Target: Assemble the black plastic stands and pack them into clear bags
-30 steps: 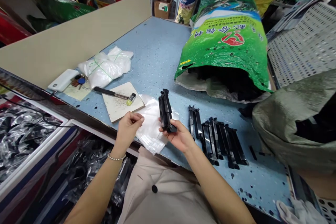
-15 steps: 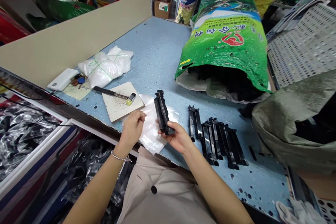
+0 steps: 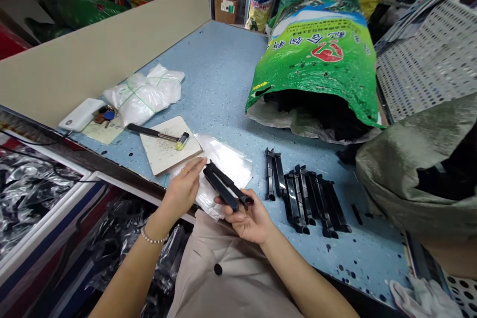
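Note:
My right hand (image 3: pixel 248 218) grips the near end of a long black plastic part (image 3: pixel 223 184), which has two parallel bars with a gap between them. The part is tilted, its far end pointing up and left. My left hand (image 3: pixel 182 186) is beside that far end, its fingers stretched out close to it; whether they touch it is hard to tell. Under the part lies a stack of clear plastic bags (image 3: pixel 227 159). Several similar black parts (image 3: pixel 301 196) lie in a row on the blue table to the right.
A hammer (image 3: pixel 156 133) rests on a pale board (image 3: pixel 167 151). Behind are a tied plastic bundle (image 3: pixel 143 94), a white power bank-like box (image 3: pixel 81 114) and keys (image 3: pixel 108 114). A green sack (image 3: pixel 316 69) gapes open; a grey sack (image 3: pixel 395 169) stands right.
The black part has turned in my right hand, its far end swinging left and down. My left hand has gone from curled to stretched fingers near that end.

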`<state>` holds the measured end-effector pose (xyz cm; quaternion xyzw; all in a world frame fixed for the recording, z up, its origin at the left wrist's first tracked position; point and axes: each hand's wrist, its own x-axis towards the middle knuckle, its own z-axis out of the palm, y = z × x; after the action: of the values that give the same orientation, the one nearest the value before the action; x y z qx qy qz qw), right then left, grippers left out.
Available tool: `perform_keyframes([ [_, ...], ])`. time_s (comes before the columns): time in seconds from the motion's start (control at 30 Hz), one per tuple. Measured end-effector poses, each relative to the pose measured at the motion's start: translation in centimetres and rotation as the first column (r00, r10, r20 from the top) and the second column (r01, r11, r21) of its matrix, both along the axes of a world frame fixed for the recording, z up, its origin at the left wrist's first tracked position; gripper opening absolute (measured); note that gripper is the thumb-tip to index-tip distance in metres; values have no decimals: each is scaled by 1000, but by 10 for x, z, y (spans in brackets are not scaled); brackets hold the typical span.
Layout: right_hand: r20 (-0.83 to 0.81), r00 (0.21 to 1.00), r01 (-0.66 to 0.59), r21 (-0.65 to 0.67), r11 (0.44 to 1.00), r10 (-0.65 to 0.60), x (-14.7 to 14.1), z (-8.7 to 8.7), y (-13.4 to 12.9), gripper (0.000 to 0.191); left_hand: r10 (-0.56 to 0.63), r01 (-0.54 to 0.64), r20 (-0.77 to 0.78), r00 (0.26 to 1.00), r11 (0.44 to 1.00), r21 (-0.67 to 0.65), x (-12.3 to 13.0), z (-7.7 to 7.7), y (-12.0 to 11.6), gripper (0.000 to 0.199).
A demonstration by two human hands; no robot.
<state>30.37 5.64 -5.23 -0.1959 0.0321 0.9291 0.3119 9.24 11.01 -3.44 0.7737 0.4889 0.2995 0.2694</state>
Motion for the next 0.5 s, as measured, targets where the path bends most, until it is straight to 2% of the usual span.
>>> perform_keyframes([
  [0.07, 125, 991, 43, 91, 995, -54, -3, -3, 7, 40, -165, 165, 7, 986, 986, 28, 7, 5, -20, 55],
  [0.1, 254, 962, 54, 174, 983, -98, -6, -2, 10, 35, -239, 238, 29, 971, 971, 38, 12, 6, -30, 58],
  [0.13, 412, 896, 52, 277, 959, -168, -9, -1, 10, 31, -297, 295, 56, 953, 955, 40, 17, 7, -38, 60],
  [0.2, 669, 647, -21, 494, 869, -365, -16, 7, 6, 20, -347, 347, 87, 934, 938, 15, 27, 8, -49, 63],
  [0.23, 721, 524, -90, 576, 812, -454, -20, 12, 2, 19, -341, 342, 80, 937, 940, -4, 30, 8, -52, 63],
  [0.27, 728, 458, -170, 635, 754, -510, -22, 17, -3, 25, -319, 320, 60, 946, 947, -20, 31, 10, -53, 62],
  [0.3, 712, 469, -248, 674, 695, -523, -22, 23, -8, 35, -279, 280, 35, 960, 959, -30, 28, 13, -54, 59],
  [0.33, 689, 536, -317, 700, 640, -488, -21, 29, -12, 42, -224, 224, 13, 974, 974, -34, 21, 18, -56, 54],
  [0.37, 671, 617, -383, 713, 588, -411, -16, 35, -15, 45, -160, 160, -4, 987, 986, -44, 11, 25, -57, 47],
  [0.4, 669, 664, -445, 713, 542, -334, -8, 40, -15, 43, -99, 97, -18, 995, 992, -77, -4, 32, -60, 38],
  [0.43, 696, 651, -507, 696, 508, -304, 3, 44, -13, 39, -49, 43, -41, 998, 989, -140, -23, 40, -64, 31],
  [0.47, 752, 560, -571, 655, 496, -349, 16, 46, -10, 36, -26, 5, -82, 996, 970, -245, -43, 45, -68, 27],
  [0.5, 808, 380, -633, 582, 509, -451, 30, 47, -5, 34, -33, -20, -136, 990, 928, -371, -64, 46, -73, 24],
])
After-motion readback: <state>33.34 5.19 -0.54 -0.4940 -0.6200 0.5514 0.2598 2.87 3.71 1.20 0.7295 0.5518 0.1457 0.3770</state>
